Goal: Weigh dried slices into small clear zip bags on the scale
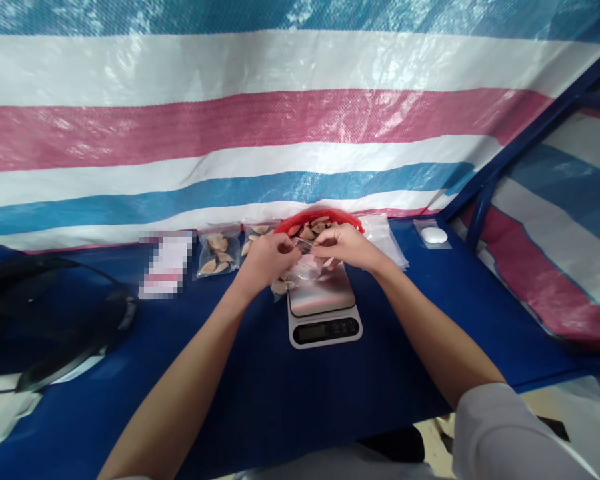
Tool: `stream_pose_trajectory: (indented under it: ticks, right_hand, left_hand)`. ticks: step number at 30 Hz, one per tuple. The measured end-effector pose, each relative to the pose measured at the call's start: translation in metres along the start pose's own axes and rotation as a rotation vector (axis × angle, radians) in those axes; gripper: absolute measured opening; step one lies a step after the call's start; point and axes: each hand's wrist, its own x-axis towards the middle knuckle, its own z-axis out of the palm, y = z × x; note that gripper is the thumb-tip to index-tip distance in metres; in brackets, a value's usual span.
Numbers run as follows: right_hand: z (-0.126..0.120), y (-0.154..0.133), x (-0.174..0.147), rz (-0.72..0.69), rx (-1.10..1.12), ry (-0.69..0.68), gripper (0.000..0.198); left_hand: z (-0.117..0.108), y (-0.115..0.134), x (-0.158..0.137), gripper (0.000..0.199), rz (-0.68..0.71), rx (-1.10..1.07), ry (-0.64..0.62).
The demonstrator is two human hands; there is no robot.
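Observation:
A clear zip bag (306, 272) is pinched along its top edge between my two hands, above a small kitchen scale (325, 332). My left hand (271, 259) closes on the left end of the opening, and my right hand (347, 245) closes on the right end. Brownish slices show at the bag's lower left, though I cannot tell whether they lie in this bag or one behind it. Just beyond my fingers stands a red basket (355, 220) holding several brown, wedge-like dried slices (321, 227). The scale's display is too dim to read.
Left of my hands lie a filled bag of slices (219, 255) and another partly hidden bag (258, 230). Flat clear bags (387, 243) lie right of the basket. A white oval object (434, 235) rests at far right. A black object (55, 320) stands left on the blue table (280, 400).

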Motion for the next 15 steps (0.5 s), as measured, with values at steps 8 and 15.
stream_pose_trajectory:
  ticks: [8, 15]
  right_hand:
    - [-0.011, -0.005, -0.004, 0.035, 0.009, -0.017, 0.019]
    - [-0.013, -0.008, -0.007, 0.039, -0.025, -0.029, 0.026]
  left_hand:
    - [-0.031, -0.001, -0.001, 0.022, 0.096, 0.186, -0.075]
    - [-0.033, -0.005, -0.002, 0.015, 0.121, 0.14, -0.172]
